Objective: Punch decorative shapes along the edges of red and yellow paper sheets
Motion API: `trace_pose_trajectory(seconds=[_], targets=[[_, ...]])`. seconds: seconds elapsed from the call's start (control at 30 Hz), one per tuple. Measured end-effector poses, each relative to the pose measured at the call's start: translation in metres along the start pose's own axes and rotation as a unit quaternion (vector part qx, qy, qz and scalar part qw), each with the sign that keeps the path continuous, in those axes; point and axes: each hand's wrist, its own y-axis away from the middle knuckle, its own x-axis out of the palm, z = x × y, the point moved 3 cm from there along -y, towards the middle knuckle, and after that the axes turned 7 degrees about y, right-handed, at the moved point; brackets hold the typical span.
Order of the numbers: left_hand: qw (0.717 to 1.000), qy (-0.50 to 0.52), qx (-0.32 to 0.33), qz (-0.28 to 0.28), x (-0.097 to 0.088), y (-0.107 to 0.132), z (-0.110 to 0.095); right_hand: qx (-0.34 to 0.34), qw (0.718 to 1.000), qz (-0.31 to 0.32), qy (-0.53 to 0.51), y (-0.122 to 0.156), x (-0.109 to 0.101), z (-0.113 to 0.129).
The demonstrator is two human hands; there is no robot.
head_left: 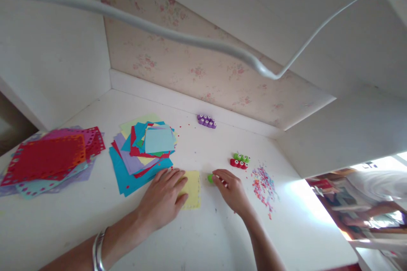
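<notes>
My left hand (163,197) lies flat, fingers stretched, pressing down on a small yellow paper square (192,188) whose edges are punched with holes. My right hand (230,190) is curled round a small green paper punch (210,178) at the yellow sheet's right edge. A silver bangle sits on my left wrist.
A loose stack of coloured paper squares (143,152) lies left of my hands; a pile of punched sheets (47,161) is further left. Red and green punches (240,161) and purple punches (206,120) sit behind, with confetti scraps (263,186) to the right. The desk edge drops off at right.
</notes>
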Motion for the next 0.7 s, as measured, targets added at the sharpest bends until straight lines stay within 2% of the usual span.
trace_pose_trajectory(seconds=[0.23, 0.3, 0.4, 0.53, 0.63, 0.7], targets=[[0.999, -0.034, 0.028, 0.005, 0.005, 0.0, 0.003, 0.026, 1.0, 0.002, -0.014, -0.004, -0.012, -0.007], [0.999, -0.039, 0.035, -0.001, 0.005, 0.0, 0.004, 0.059, 0.997, -0.007, -0.039, -0.01, -0.025, -0.021], [0.999, -0.041, 0.034, -0.001, 0.005, -0.002, 0.005, 0.126, 0.987, -0.073, -0.067, -0.023, -0.053, -0.056], [0.998, -0.044, 0.032, 0.013, 0.007, -0.003, 0.006, 0.195, 0.971, -0.139, -0.004, -0.04, -0.093, -0.103], [0.998, -0.05, 0.031, 0.015, 0.009, -0.002, 0.008, 0.198, 0.97, -0.134, 0.054, -0.052, -0.108, -0.117], [0.998, -0.053, 0.031, 0.016, 0.01, -0.002, 0.008, 0.176, 0.973, -0.11, 0.098, -0.06, -0.106, -0.114]])
